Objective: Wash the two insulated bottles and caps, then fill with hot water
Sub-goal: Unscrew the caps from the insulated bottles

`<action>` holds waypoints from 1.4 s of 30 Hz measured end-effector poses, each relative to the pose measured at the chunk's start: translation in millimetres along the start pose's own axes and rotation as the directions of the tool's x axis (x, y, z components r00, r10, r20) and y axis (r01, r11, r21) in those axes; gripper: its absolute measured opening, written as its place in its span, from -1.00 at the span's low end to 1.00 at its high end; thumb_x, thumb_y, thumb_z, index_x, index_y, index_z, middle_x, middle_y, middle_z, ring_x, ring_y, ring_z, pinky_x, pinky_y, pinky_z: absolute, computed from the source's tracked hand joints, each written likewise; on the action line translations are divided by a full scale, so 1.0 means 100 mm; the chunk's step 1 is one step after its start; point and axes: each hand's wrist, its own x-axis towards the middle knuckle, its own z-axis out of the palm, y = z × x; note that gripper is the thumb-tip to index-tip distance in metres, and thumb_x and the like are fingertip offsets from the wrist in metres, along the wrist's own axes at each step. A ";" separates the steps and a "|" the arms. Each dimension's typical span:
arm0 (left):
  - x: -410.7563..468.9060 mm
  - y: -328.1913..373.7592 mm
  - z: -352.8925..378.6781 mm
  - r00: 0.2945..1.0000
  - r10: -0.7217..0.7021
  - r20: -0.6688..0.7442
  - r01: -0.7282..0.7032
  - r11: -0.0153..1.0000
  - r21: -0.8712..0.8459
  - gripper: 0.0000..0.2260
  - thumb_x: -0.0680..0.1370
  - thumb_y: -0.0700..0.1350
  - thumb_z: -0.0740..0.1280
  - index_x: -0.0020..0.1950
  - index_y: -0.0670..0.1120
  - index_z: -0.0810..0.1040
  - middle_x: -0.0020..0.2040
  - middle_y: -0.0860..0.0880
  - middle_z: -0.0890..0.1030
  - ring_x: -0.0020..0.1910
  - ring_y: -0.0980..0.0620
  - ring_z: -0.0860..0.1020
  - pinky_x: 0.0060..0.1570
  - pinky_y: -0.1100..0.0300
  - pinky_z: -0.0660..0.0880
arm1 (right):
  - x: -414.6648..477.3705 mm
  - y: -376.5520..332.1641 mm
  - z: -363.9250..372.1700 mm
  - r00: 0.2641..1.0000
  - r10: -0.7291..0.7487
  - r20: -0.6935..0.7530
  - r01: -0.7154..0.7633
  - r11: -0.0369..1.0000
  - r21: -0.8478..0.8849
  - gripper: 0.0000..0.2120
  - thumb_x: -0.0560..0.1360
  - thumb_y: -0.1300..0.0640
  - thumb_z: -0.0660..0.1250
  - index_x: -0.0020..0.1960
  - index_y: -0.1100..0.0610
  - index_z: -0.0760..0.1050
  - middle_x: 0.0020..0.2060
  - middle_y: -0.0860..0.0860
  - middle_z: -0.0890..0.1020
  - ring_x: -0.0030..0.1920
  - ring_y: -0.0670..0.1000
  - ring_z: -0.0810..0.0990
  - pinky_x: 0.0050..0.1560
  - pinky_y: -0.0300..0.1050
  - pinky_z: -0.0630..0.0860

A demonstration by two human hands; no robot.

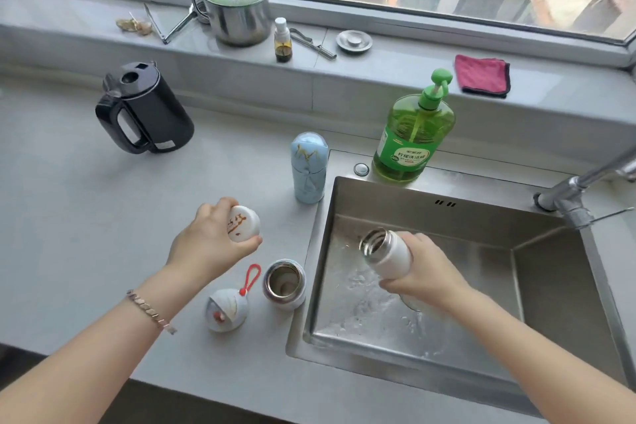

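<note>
Gripping a white bottle [389, 253] (uncapped, tilted) over the steel sink [550, 272], right hand [418, 272], left hand [206, 244] clutching its white cap [242, 224] above the counter [86, 234], second open bottle [284, 284] beside the sink.

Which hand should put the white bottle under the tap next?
Probably the right hand: it grips the open white bottle over the sink, and the tap is on that side. The left hand holds a cap.
</note>
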 end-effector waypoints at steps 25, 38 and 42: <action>0.84 -0.58 0.92 0.949 0.071 0.307 -0.152 0.957 0.247 -0.48 0.44 0.10 0.31 0.37 0.07 0.28 0.19 -0.03 0.35 0.17 -0.06 0.40 -0.02 0.12 0.44 | 1.16 -0.54 0.83 0.997 -0.048 -0.067 0.069 0.930 0.361 -0.17 0.37 0.36 0.41 0.49 0.15 0.04 0.38 -0.02 0.25 0.40 -0.10 0.24 0.42 -0.17 0.19; 0.82 -0.43 0.30 0.991 0.123 -0.042 -0.130 0.950 -0.284 -0.57 0.48 -0.06 0.37 0.33 0.02 0.39 0.16 0.09 0.42 0.19 0.11 0.43 0.17 0.11 0.41 | 1.87 -0.91 0.74 0.963 0.076 -0.259 0.077 0.842 0.535 -0.45 0.18 0.15 0.58 0.05 -0.04 0.39 -0.07 -0.10 0.58 -0.02 -0.03 0.55 -0.05 -0.19 0.48; 0.79 -0.08 -0.10 0.933 0.284 -0.220 -0.347 0.871 -0.348 -0.65 0.46 -0.17 0.40 0.23 -0.02 0.48 0.04 0.17 0.48 0.07 0.29 0.44 0.08 0.38 0.40 | 1.62 -0.76 0.47 0.956 0.017 -0.294 0.138 0.855 0.500 -0.49 0.13 0.11 0.57 0.00 0.00 0.43 -0.13 -0.09 0.56 -0.07 0.01 0.56 -0.03 -0.08 0.53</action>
